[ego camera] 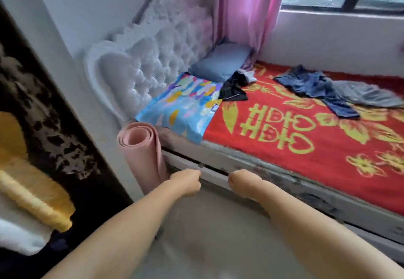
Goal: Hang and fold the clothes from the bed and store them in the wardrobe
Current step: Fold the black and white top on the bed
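Both arms reach forward; left hand point(187, 182) and right hand point(240, 184) are clenched, holding nothing. Beyond the right hand, blue clothes point(321, 87) and a black garment point(234, 90) lie on the red bed point(284, 134).

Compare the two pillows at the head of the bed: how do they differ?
The nearer pillow has a bright multicoloured print on light blue; the far pillow is plain grey-blue. The nearer one lies flat at the bed's near edge; the far one sits plump in the corner by the pink curtain. A black garment touches both. Both rest against the tufted headboard.
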{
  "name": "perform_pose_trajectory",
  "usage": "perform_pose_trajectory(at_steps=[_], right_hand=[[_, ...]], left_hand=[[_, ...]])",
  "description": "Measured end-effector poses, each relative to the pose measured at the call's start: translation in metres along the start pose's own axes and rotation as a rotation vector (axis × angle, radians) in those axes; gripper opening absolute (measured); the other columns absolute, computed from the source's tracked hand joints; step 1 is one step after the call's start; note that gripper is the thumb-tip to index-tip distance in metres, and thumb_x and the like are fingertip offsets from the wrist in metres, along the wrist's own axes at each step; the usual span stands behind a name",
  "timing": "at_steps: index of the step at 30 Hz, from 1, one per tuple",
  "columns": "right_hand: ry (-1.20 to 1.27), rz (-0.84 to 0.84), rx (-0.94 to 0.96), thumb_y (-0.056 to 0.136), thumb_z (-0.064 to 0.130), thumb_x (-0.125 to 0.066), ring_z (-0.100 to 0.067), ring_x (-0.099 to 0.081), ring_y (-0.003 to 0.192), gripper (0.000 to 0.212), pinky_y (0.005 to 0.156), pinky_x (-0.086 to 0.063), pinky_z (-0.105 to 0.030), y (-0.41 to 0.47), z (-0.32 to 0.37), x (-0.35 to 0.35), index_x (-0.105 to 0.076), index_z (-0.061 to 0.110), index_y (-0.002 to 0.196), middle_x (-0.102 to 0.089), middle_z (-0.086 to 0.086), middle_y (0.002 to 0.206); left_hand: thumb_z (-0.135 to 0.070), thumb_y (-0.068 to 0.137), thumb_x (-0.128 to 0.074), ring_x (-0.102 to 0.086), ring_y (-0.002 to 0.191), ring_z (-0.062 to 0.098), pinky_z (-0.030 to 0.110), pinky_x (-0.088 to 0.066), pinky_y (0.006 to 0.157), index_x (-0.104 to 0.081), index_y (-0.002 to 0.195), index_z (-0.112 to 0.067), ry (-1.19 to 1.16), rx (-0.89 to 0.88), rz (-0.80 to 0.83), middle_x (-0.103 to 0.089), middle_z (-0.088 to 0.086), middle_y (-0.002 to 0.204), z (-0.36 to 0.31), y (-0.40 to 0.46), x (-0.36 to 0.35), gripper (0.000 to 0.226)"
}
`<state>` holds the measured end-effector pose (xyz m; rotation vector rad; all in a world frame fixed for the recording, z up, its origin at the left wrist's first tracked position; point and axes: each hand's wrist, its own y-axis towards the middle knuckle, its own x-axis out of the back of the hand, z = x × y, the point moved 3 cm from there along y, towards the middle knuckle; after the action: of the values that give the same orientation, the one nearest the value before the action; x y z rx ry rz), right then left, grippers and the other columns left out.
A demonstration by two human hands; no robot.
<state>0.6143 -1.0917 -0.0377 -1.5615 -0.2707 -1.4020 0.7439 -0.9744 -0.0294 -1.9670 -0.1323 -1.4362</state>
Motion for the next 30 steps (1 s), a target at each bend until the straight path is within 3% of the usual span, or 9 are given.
perform_pose_trajectory(at_steps=[5, 7, 10, 15, 21, 24, 27, 30], right_hand=[[0.088, 0.0, -0.154, 0.098, 0.013, -0.045, -0.03, -0.061, 0.106, 0.029, 0.082, -0.049, -0.035, -0.01, -0.158, 0.029, -0.059, 0.006, 0.123, -0.063, -0.012, 0.12], [0.083, 0.025, -0.219, 0.097, 0.011, -0.046, -0.028, -0.061, 0.098, 0.03, 0.075, -0.048, -0.034, -0.012, -0.205, 0.036, -0.057, 0.006, 0.124, -0.063, -0.011, 0.121], [0.098, -0.005, -0.277, 0.095, 0.006, -0.04, -0.022, -0.056, 0.079, 0.027, 0.068, -0.049, -0.033, -0.006, -0.264, 0.047, -0.064, 0.007, 0.108, -0.067, -0.008, 0.107], [0.158, -0.01, -0.275, 0.096, 0.004, -0.035, -0.023, -0.05, 0.07, 0.026, 0.055, -0.04, -0.028, 0.03, -0.313, 0.071, -0.061, 0.006, 0.098, -0.059, -0.006, 0.089], [0.249, 0.015, -0.343, 0.095, 0.005, -0.034, -0.023, -0.05, 0.076, 0.031, 0.064, -0.042, -0.03, 0.085, -0.378, 0.09, -0.063, 0.002, 0.107, -0.056, -0.006, 0.089], [0.285, -0.033, -0.4, 0.095, 0.007, -0.034, -0.024, -0.052, 0.082, 0.029, 0.069, -0.044, -0.031, 0.12, -0.412, 0.115, -0.061, 0.006, 0.102, -0.06, -0.007, 0.098], [0.275, -0.025, -0.438, 0.097, 0.01, -0.035, -0.021, -0.054, 0.078, 0.029, 0.063, -0.044, -0.027, 0.162, -0.434, 0.143, -0.063, 0.005, 0.103, -0.063, -0.011, 0.105], [0.305, -0.028, -0.434, 0.097, 0.01, -0.036, -0.026, -0.062, 0.093, 0.033, 0.071, -0.049, -0.032, 0.209, -0.442, 0.162, -0.064, 0.006, 0.113, -0.066, -0.01, 0.112]], left_hand=[[-0.019, 0.096, -0.038, -0.053, 0.119, 0.027, 0.037, -0.044, 0.093, -0.051, 0.129, -0.016, 0.04, -0.145, 0.026, -0.054, 0.007, 0.134, -0.148, 0.076, 0.013, 0.036], [-0.02, 0.098, -0.037, -0.054, 0.116, 0.026, 0.037, -0.045, 0.089, -0.05, 0.132, -0.016, 0.037, -0.208, 0.035, -0.054, 0.006, 0.134, -0.195, 0.091, 0.012, 0.036], [-0.019, 0.1, -0.034, -0.056, 0.111, 0.026, 0.037, -0.047, 0.086, -0.045, 0.137, -0.017, 0.04, -0.272, 0.07, -0.054, 0.006, 0.134, -0.249, 0.118, 0.013, 0.039], [-0.019, 0.099, -0.036, -0.054, 0.095, 0.022, 0.035, -0.046, 0.079, -0.051, 0.128, -0.015, 0.079, -0.286, 0.094, -0.058, 0.006, 0.125, -0.281, 0.181, 0.03, 0.033], [-0.02, 0.097, -0.037, -0.052, 0.091, 0.022, 0.035, -0.046, 0.077, -0.054, 0.125, -0.014, 0.128, -0.301, 0.105, -0.059, 0.005, 0.124, -0.304, 0.288, 0.064, 0.033], [-0.018, 0.097, -0.037, -0.057, 0.092, 0.022, 0.035, -0.049, 0.075, -0.054, 0.125, -0.012, 0.14, -0.33, 0.093, -0.06, 0.005, 0.119, -0.32, 0.35, 0.092, 0.033], [-0.016, 0.097, -0.036, -0.056, 0.075, 0.018, 0.03, -0.044, 0.058, -0.055, 0.125, -0.011, 0.153, -0.363, 0.111, -0.06, 0.004, 0.109, -0.33, 0.406, 0.121, 0.034], [-0.021, 0.098, -0.037, -0.063, 0.085, 0.021, 0.035, -0.051, 0.071, -0.054, 0.125, -0.013, 0.163, -0.361, 0.124, -0.06, 0.005, 0.117, -0.332, 0.452, 0.14, 0.033]])
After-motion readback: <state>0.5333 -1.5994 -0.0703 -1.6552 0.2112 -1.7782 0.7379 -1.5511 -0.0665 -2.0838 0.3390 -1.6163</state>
